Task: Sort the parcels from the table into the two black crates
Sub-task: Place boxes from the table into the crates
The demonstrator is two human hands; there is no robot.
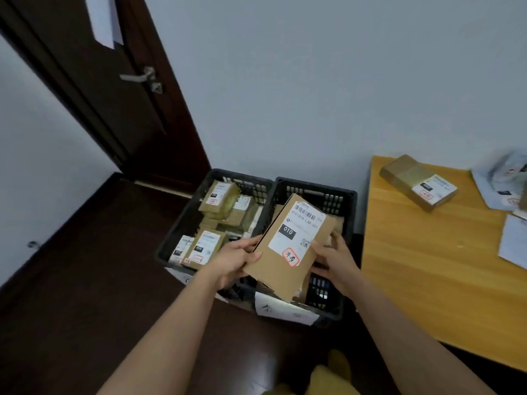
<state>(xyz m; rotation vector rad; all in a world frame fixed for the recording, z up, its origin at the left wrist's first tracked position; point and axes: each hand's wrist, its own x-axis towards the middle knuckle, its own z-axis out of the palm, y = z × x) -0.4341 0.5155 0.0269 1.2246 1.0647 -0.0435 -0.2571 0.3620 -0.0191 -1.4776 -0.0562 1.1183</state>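
Both hands hold one flat brown cardboard parcel (288, 246) above the right black crate (336, 195), its label turned up. The left hand (233, 260) grips the parcel's edge at about 9 o'clock, thumb on top and fingers curled under; the right hand (333, 260) holds the edge at 4 o'clock, thumb on the face and fingers wrapped beneath.

The white shipping label (296, 232) carries a barcode at its far end, a line beginning "010-010" under it (the rest is too blurred to read for sure), a black box printed "010", a QR code at the near right, and a red-bordered sticker with handwritten characters I cannot make out.

The left black crate (216, 178) stands touching the right one on the dark floor (85, 295), and holds a heap of similar brown parcels (219, 195) with white labels. A white paper sheet (285, 309) with handwriting hangs on the near wall of the right crate.

At 3 o'clock is the wooden table (427, 280). Another labelled brown box (419, 181) lies toward its far end, with pale plastic mailer bags (502, 181) beside it at the frame's right edge.

At 11 o'clock stands a dark door (114, 109) with a metal lever handle (142, 76).
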